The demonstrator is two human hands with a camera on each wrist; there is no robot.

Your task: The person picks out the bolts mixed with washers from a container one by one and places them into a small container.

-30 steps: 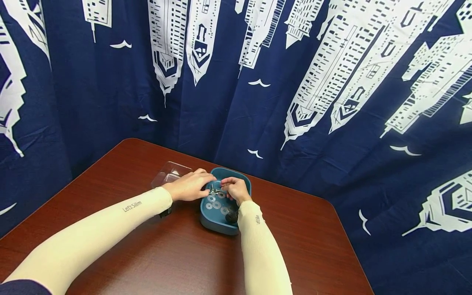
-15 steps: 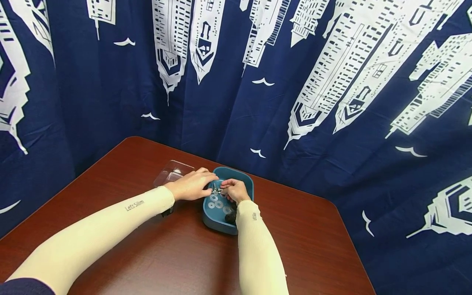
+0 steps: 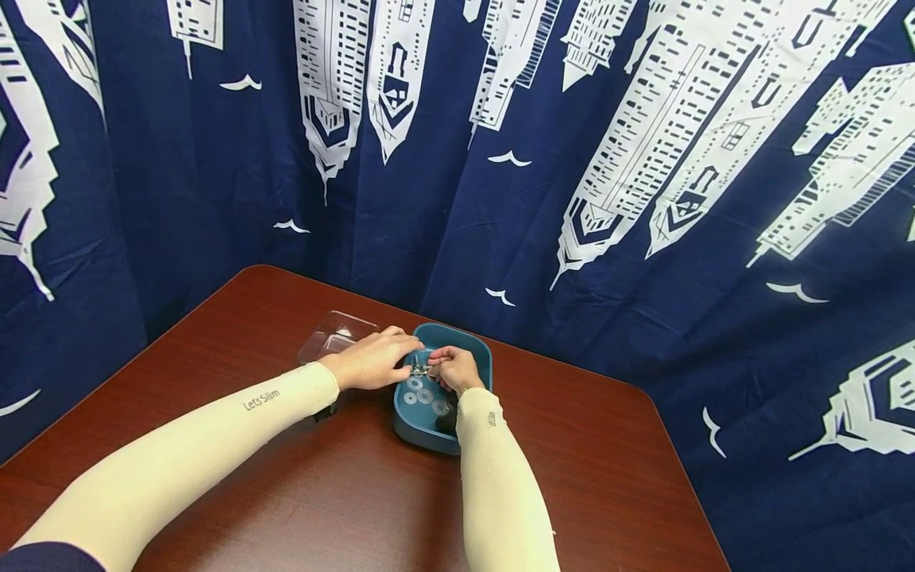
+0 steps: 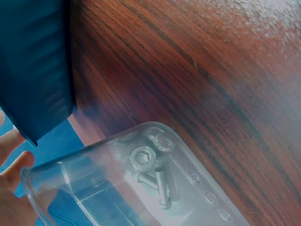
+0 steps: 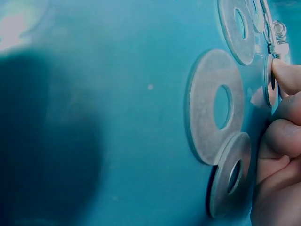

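A blue tray on the table holds several flat metal washers and a small group of bolts. My left hand reaches over the tray's left rim, fingers extended and thumb beside the bolts. Inside the tray, my right hand has curled fingers. In the right wrist view, its fingertip meets the edge of a metal washer, close to bolts; the far side of this grip is hidden. Other washers lie on the tray floor.
A clear plastic container stands left of the tray, behind my left hand. In the left wrist view, bolts and a ring-shaped part lie in it. A dark object sits near the tray's front. A patterned curtain hangs behind the table.
The head view shifted slightly between the first two frames. My right hand moved a little left relative to the tray, then stayed put; the left hand holds its place.
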